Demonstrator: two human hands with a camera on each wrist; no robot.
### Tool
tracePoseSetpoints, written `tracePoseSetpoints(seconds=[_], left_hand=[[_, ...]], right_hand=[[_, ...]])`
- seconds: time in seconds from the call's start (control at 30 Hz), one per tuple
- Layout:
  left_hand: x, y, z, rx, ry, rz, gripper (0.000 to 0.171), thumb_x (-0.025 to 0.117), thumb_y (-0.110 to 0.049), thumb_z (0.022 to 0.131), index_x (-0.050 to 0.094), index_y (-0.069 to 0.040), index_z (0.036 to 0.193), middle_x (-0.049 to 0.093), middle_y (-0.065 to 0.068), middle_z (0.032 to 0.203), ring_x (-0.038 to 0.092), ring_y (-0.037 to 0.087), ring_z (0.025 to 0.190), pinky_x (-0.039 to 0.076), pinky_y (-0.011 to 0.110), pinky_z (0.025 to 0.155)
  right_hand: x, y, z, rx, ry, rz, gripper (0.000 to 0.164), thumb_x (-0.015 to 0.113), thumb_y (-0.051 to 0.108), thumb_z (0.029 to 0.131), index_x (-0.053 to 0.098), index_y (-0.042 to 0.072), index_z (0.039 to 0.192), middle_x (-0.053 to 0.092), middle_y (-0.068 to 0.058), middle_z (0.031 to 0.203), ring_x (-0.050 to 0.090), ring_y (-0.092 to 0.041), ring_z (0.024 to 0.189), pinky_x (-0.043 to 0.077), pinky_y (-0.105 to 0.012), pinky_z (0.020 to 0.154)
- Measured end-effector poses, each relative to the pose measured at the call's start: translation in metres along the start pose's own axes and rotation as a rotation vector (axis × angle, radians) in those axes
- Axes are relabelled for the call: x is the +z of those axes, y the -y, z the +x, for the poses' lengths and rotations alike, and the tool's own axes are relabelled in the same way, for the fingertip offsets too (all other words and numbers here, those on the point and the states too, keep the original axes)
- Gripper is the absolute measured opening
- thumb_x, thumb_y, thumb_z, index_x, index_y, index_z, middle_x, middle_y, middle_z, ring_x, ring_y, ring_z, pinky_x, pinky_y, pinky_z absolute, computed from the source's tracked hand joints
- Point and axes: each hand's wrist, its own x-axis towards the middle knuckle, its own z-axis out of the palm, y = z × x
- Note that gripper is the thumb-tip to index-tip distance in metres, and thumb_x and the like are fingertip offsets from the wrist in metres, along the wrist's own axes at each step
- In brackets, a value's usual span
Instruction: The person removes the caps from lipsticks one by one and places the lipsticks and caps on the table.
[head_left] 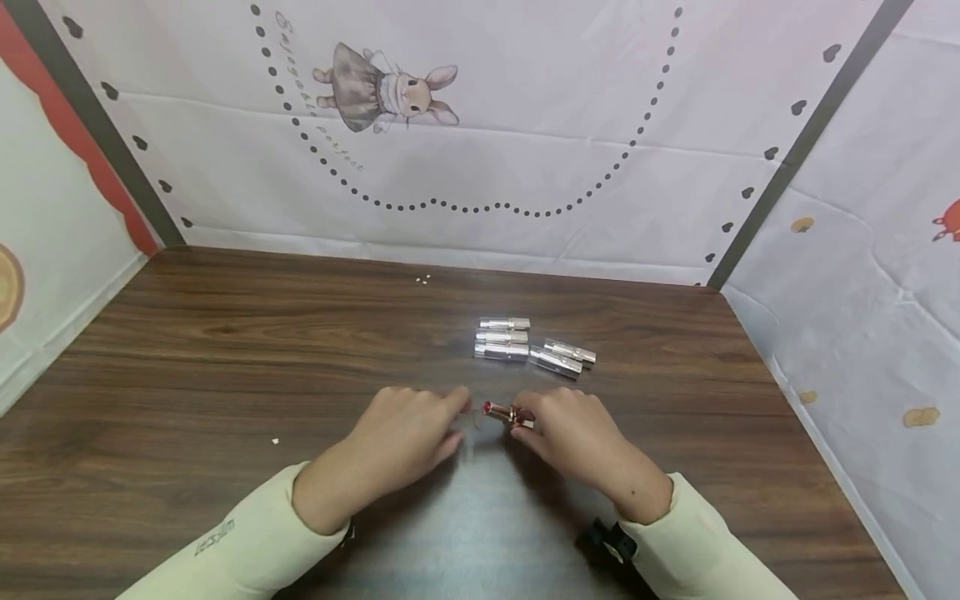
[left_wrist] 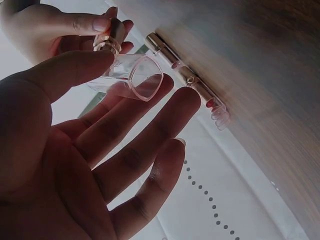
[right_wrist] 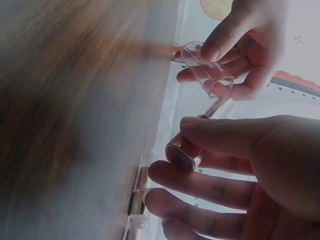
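My left hand (head_left: 405,429) pinches a clear, squarish lipstick cap (left_wrist: 142,75) between thumb and fingertips; its open end shows in the left wrist view. Facing it, my right hand (head_left: 573,429) grips a rose-gold lipstick (head_left: 498,411) by its base. A red tip on the tube points left, towards the cap. In the head view the cap is barely visible beside the left fingertips, with a small gap to the lipstick. The right wrist view shows the flat base end (right_wrist: 180,158) of the lipstick between thumb and fingers.
Beyond the hands lie several capped lipsticks: a stack-like row of three (head_left: 501,337) and two slanted ones (head_left: 555,362) to their right. Tiny pale scraps (head_left: 423,280) dot the back of the wooden table (head_left: 225,350), and another scrap (head_left: 275,441) is at left. Printed cloth walls enclose the table.
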Motion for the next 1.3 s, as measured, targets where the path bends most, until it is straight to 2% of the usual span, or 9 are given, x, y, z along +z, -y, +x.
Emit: tracePoseSetpoints(seconds=[0.23, 0.43, 0.57, 0.73, 0.9, 1.0, 1.1, 1.17, 1.3], left_hand=[[0.004, 0.003, 0.008, 0.006, -0.009, -0.070, 0.023, 0.075, -0.027, 0.086, 0.061, -0.015, 0.098, 0.063, -0.006, 0.064, 0.046, 0.010, 0.047, 0.038, 0.030, 0.044], [0.009, 0.009, 0.020, -0.032, 0.115, -0.198, 0.023, 0.075, -0.029, 0.088, 0.061, -0.015, 0.100, 0.067, -0.004, 0.081, 0.053, 0.009, 0.058, 0.044, 0.030, 0.050], [0.010, 0.011, 0.027, -0.070, 0.167, -0.232, 0.026, 0.077, -0.032, 0.088, 0.063, -0.017, 0.103, 0.067, -0.003, 0.092, 0.052, 0.009, 0.062, 0.043, 0.030, 0.052], [0.011, 0.011, 0.032, -0.095, 0.236, -0.273, 0.024, 0.077, -0.030, 0.088, 0.063, -0.017, 0.103, 0.062, -0.005, 0.077, 0.052, 0.012, 0.061, 0.042, 0.033, 0.054], [0.013, 0.012, 0.032, -0.107, 0.254, -0.283, 0.022, 0.077, -0.029, 0.088, 0.062, -0.017, 0.099, 0.059, -0.007, 0.070, 0.052, 0.012, 0.059, 0.042, 0.035, 0.055], [0.015, 0.012, 0.032, -0.114, 0.249, -0.281, 0.021, 0.077, -0.029, 0.088, 0.062, -0.017, 0.097, 0.059, -0.006, 0.070, 0.052, 0.012, 0.058, 0.042, 0.035, 0.054], [0.018, 0.012, 0.032, -0.111, 0.241, -0.283, 0.021, 0.077, -0.029, 0.088, 0.062, -0.017, 0.096, 0.060, -0.007, 0.070, 0.052, 0.012, 0.059, 0.043, 0.035, 0.056], [0.019, 0.011, 0.032, -0.106, 0.238, -0.284, 0.021, 0.077, -0.029, 0.088, 0.063, -0.016, 0.097, 0.060, -0.007, 0.071, 0.053, 0.012, 0.061, 0.045, 0.036, 0.057], [0.022, 0.009, 0.033, -0.089, 0.224, -0.276, 0.020, 0.077, -0.027, 0.087, 0.063, -0.016, 0.097, 0.059, -0.008, 0.069, 0.053, 0.012, 0.062, 0.047, 0.038, 0.059]], right_hand=[[-0.001, -0.004, 0.001, 0.054, -0.001, 0.018, 0.014, 0.077, 0.029, 0.088, 0.070, 0.021, 0.097, 0.071, 0.011, 0.082, 0.057, -0.005, 0.063, 0.046, -0.033, 0.054], [0.002, -0.008, 0.003, 0.080, -0.021, 0.043, 0.011, 0.078, 0.029, 0.088, 0.069, 0.022, 0.092, 0.070, 0.012, 0.080, 0.056, -0.006, 0.062, 0.047, -0.035, 0.056], [0.002, -0.009, 0.005, 0.087, -0.041, 0.063, 0.012, 0.079, 0.028, 0.087, 0.071, 0.022, 0.094, 0.071, 0.011, 0.081, 0.056, -0.006, 0.061, 0.046, -0.035, 0.056], [0.004, -0.009, 0.007, 0.082, -0.052, 0.072, 0.017, 0.080, 0.029, 0.086, 0.074, 0.020, 0.099, 0.065, 0.009, 0.083, 0.051, -0.007, 0.064, 0.044, -0.032, 0.056], [0.007, -0.010, 0.009, 0.082, -0.047, 0.081, 0.016, 0.079, 0.030, 0.086, 0.074, 0.019, 0.097, 0.059, 0.006, 0.083, 0.048, -0.009, 0.068, 0.042, -0.031, 0.058], [0.009, -0.011, 0.011, 0.078, -0.036, 0.101, 0.014, 0.079, 0.029, 0.087, 0.074, 0.019, 0.095, 0.061, 0.007, 0.084, 0.053, -0.010, 0.072, 0.046, -0.034, 0.062], [0.012, -0.012, 0.012, 0.076, -0.023, 0.127, 0.013, 0.079, 0.027, 0.086, 0.074, 0.020, 0.096, 0.066, 0.009, 0.085, 0.065, -0.014, 0.086, 0.054, -0.041, 0.076], [0.013, -0.013, 0.013, 0.076, -0.008, 0.152, 0.015, 0.080, 0.025, 0.086, 0.075, 0.018, 0.098, 0.068, 0.009, 0.085, 0.067, -0.015, 0.088, 0.055, -0.043, 0.078], [0.015, -0.016, 0.013, 0.061, 0.044, 0.183, 0.018, 0.080, 0.023, 0.085, 0.075, 0.016, 0.101, 0.066, 0.009, 0.083, 0.058, -0.007, 0.073, 0.050, -0.031, 0.065]])
